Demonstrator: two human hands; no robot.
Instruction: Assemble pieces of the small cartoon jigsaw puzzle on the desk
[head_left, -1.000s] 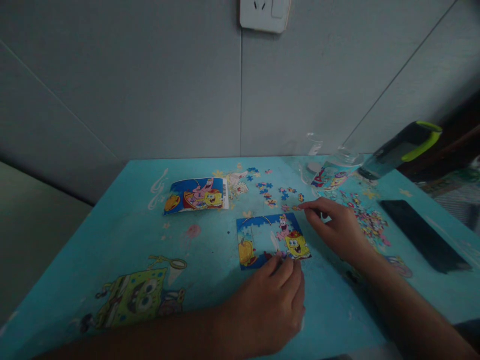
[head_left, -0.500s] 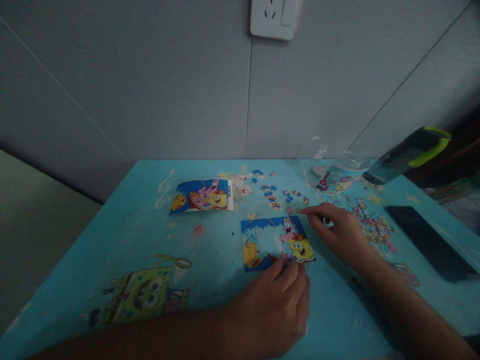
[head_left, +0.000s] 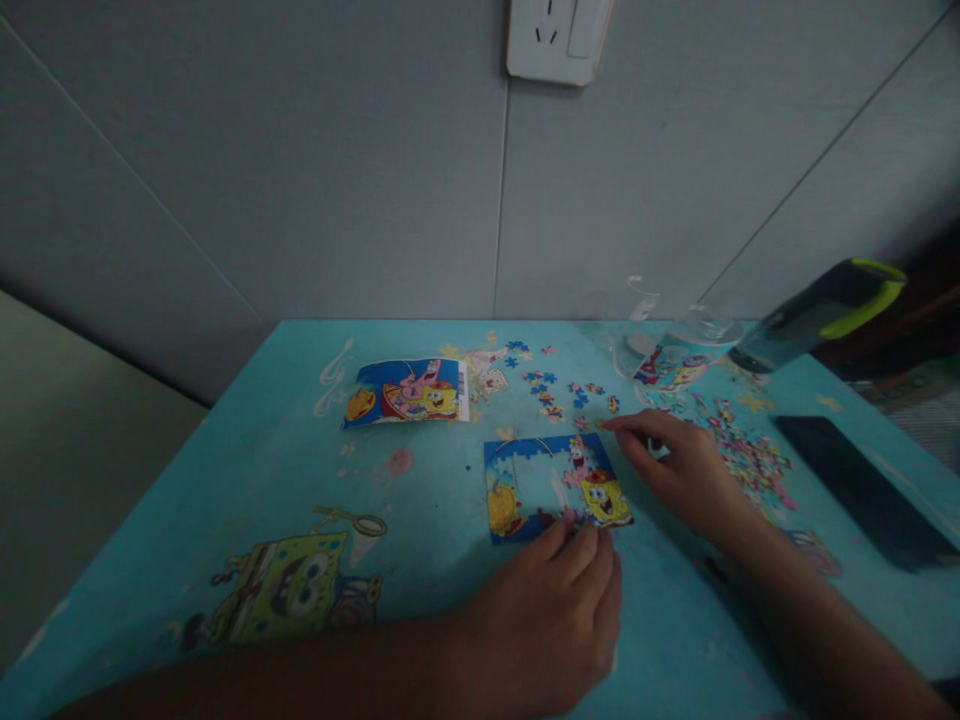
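A small cartoon jigsaw puzzle [head_left: 555, 487], partly filled in, lies flat in the middle of the turquoise table [head_left: 420, 560]. My left hand [head_left: 551, 620] rests palm down at its near edge, fingers pressed on the bottom border. My right hand [head_left: 671, 462] reaches to the puzzle's top right corner, its fingertips pinched on a small loose piece [head_left: 600, 423]. Several loose pieces [head_left: 559, 385] lie scattered just beyond the puzzle.
A printed picture card [head_left: 409, 392] lies at the left rear. At the right are a heap of puzzle pieces [head_left: 746, 455], a clear printed bag [head_left: 675, 360], a dark bottle with a green handle [head_left: 821, 310] and a black phone [head_left: 862, 490]. A wall socket [head_left: 556, 40] hangs above.
My head has tipped slightly, so the scene sits a little lower and to the right in view. My right fingertips have shifted slightly at the puzzle's top right corner. My left hand has stayed put.
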